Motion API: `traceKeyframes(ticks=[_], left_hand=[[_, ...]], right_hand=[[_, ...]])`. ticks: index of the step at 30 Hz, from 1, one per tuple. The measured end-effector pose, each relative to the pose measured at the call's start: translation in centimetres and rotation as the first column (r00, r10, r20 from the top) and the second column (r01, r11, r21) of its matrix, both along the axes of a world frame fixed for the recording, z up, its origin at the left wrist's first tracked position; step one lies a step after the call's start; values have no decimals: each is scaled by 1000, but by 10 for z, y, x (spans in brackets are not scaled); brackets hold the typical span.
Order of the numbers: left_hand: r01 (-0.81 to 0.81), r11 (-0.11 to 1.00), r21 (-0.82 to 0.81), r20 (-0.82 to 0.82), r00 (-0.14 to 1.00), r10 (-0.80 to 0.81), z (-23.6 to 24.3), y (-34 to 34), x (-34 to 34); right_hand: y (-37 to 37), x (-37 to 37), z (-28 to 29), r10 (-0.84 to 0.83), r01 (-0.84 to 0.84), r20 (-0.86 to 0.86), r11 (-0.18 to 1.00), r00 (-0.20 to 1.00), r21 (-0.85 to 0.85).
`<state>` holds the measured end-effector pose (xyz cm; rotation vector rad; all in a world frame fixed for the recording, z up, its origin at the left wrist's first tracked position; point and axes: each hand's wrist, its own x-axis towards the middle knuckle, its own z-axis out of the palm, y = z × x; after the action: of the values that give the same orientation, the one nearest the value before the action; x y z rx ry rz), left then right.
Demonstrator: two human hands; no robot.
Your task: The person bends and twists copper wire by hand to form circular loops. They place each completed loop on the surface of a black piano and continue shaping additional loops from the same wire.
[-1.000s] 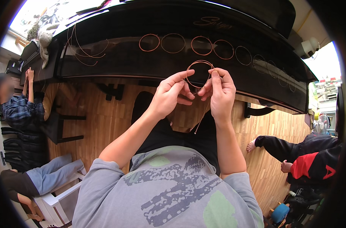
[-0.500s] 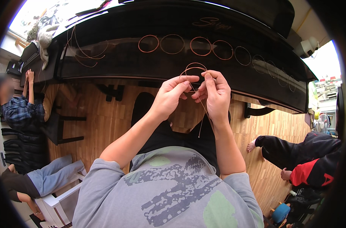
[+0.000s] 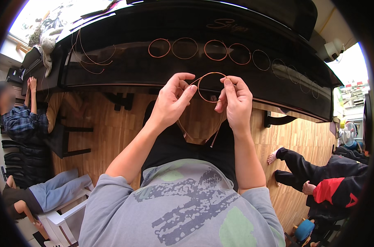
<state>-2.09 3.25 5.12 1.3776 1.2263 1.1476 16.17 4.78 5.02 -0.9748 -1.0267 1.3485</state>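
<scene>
A thin copper-coloured wire string [image 3: 211, 73] is bent into a round loop in front of me, between both hands. My right hand [image 3: 237, 101] pinches the loop's right side between thumb and fingers. My left hand [image 3: 170, 101] has the string at its thumb and fingertips on the loop's left side. Loose lengths hang below the hands, one ending in a small pale tip [image 3: 212, 145]. Beyond lie coiled rings in a row on a glossy black piano [image 3: 129, 74]: copper-coloured ones, such as the leftmost ring [image 3: 149, 48], and thinner silvery ones [image 3: 270, 61] rightward.
Uncoiled strings [image 3: 100, 63] lie on the piano's left part. One person [image 3: 20, 117] sits at far left, another [image 3: 55, 193] at lower left by a white chair [image 3: 67, 218]. A third person [image 3: 335, 181] sits at right. Wooden floor [image 3: 113, 119] lies below.
My hands have moved apart, the left one leftward. The crossed strands between them have become one rounder loop. The person at right has shifted a leg.
</scene>
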Motion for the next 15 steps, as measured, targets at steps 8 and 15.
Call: traceKeyframes(ticks=[8,15], left_hand=[[60,998,25,-73,996,-59,16,8,5],[71,996,59,-276,960,-52,17,14,-6]], right_hand=[[-7,-8,5,139,-138,42,990,989,-30],[-5,7,6,259,-249,86,962,962,-113]])
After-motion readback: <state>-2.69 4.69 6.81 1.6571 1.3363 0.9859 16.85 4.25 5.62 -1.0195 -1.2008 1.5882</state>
